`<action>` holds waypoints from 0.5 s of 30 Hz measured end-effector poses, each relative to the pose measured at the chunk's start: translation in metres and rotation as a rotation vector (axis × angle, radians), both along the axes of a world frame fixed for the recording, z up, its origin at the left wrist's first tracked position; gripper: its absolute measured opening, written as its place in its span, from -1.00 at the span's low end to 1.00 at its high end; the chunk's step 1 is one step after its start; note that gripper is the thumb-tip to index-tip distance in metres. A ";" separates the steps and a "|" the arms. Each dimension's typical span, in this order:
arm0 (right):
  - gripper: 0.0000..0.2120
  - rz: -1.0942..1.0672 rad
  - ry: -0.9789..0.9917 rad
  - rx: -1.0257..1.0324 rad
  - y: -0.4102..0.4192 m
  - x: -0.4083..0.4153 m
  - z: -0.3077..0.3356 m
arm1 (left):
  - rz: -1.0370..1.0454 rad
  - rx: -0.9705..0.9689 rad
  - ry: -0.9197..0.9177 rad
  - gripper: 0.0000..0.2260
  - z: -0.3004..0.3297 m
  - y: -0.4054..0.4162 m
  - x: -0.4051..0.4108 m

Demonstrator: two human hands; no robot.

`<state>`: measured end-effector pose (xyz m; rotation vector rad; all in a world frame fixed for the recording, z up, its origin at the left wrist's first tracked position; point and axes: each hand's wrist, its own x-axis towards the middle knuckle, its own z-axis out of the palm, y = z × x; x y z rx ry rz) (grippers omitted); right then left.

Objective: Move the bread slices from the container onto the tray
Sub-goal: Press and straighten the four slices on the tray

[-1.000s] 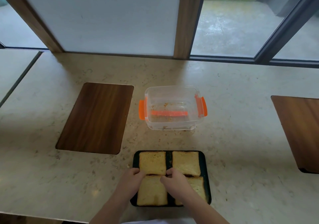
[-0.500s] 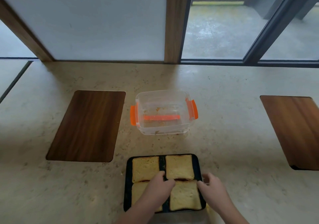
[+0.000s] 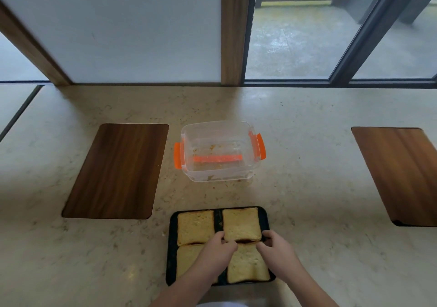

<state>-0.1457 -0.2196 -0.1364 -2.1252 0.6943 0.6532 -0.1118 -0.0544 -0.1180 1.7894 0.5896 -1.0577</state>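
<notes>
On black rect. tray (image 3: 172,254), both hands pinch far-right square, spongy slice (image 3: 241,225).

Single head-worn wide-angle view, looking forward and steeply down from above the near edge of the tabletop (image 3: 307,164). The camera faces the window wall at the far side, so the frame runs from the forearms at the bottom edge to the glazing at the top. Nearest the lens lie the left hand (image 3: 218,250) and right hand (image 3: 277,250) over the tray (image 3: 172,247); the container (image 3: 218,151) sits mid-frame, farther off. Wide-angle distortion bends straight edges toward the frame borders. No second view is available for overlap.
</notes>
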 end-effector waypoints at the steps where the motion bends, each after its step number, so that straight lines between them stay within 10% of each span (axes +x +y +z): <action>1: -0.57 0.001 -0.003 0.008 0.000 0.000 0.000 | 0.008 -0.003 -0.002 -0.38 -0.001 0.000 -0.001; 15: -0.66 -0.029 -0.016 0.025 -0.001 0.002 -0.011 | 0.004 -0.001 -0.055 -0.42 -0.007 0.000 -0.002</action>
